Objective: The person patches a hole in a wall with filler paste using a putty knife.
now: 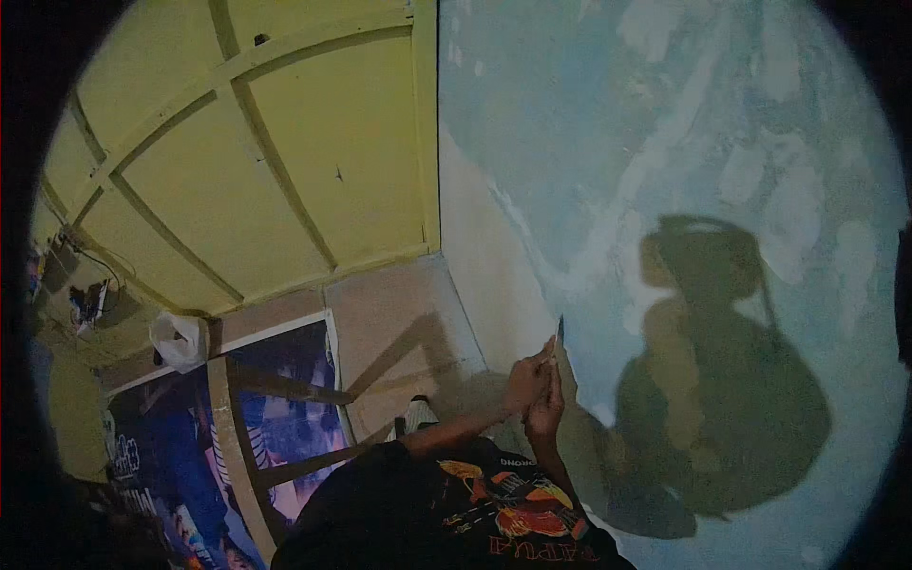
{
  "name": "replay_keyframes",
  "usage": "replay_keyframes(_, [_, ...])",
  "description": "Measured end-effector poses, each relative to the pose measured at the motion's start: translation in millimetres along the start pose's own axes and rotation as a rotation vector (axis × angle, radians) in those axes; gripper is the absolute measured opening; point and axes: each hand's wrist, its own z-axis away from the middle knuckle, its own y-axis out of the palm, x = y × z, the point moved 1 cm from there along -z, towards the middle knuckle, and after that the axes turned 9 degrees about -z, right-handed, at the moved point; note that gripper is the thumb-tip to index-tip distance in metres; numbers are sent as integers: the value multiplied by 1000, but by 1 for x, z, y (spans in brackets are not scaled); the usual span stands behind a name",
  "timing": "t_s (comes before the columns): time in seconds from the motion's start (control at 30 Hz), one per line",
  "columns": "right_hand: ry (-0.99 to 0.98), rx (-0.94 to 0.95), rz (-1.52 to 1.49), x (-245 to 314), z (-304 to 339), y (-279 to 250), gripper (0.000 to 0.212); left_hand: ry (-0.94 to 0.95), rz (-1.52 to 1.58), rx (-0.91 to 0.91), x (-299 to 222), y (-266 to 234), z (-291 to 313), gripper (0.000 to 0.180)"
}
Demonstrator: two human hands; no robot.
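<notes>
My two hands meet in front of me, close to a pale blue wall [589, 171] patched with white. Between them is a thin, flat tool with a dark bluish tip [560, 330]; its exact kind is too small and dim to make out. My left hand [528, 384] reaches in from the left, with its fingers closed at the tool's lower part. Just below and to the right, my right hand [545, 410] is closed too, its fingers pointing up along the tool. The tip points up, away from me.
Yellow panelling [323, 123] with wooden battens rises at left. A wooden frame [228, 427] stands at lower left over a printed blue-purple banner [304, 380]. Beside it sits a white plastic bag [179, 340]. Dark shadows [750, 399] fall across the blue wall.
</notes>
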Motion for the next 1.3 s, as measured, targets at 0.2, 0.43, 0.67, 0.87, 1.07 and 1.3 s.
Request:
replay_keyframes(0.2, [-73,167,66,46,-3,10,52,-90,124,166,-18,-12,-1,42])
replay_keyframes(0.43, [-9,111,-14,-2,-25,12,51,-161,-10,294,-3,-18,-28,42])
replay_keyframes(0.67, [438,64,-32,7,-83,62,46,-155,135,322,33,-46,-96,44])
replay_keyframes(0.87, [278,1,-85,-7,-135,106,41,-161,154,398,49,-83,-157,41])
replay_keyframes(1.07, [105,-5,63,-46,-185,142,41,157,246,78,97,-89,-207,26])
replay_keyframes(1.3, [321,-34,61,-27,-210,186,44,12,424,378,108,-130,-246,22])
